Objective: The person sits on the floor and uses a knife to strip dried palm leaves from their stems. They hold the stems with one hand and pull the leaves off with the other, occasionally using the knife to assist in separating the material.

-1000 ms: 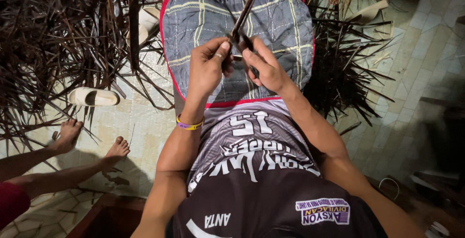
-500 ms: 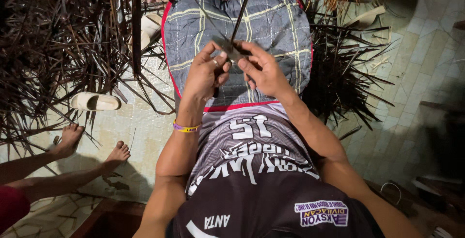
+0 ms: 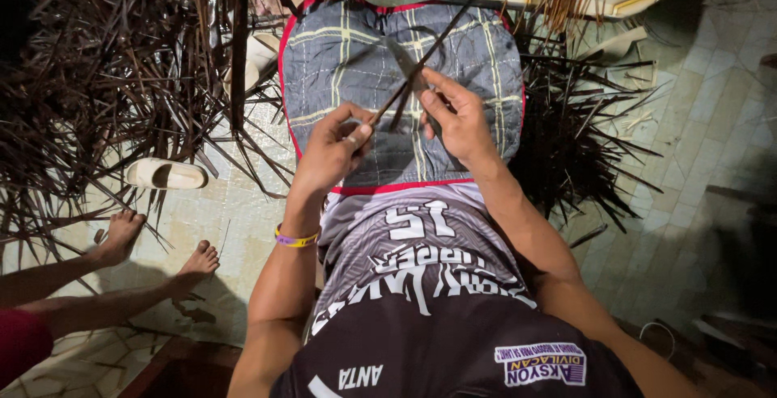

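My left hand [image 3: 333,148] pinches the near end of a long dark leaf strip [image 3: 441,40] that runs up and away to the right. My right hand [image 3: 455,116] grips a knife [image 3: 407,64] whose blade lies against the strip just above my fingers. Both hands hover over a grey plaid cloth with a red border [image 3: 340,50] spread across my lap. A yellow and purple band [image 3: 295,240] circles my left wrist.
Heaps of dry dark leaf strips [image 3: 97,90] cover the tiled floor on the left, and more strips [image 3: 575,139] lie on the right. A pale sandal [image 3: 166,174] rests by the left heap. Another person's bare feet [image 3: 154,248] reach in from the left.
The strip has tilted further to the right and the knife blade now shows above my right hand. My left hand has slipped a little lower along the strip.
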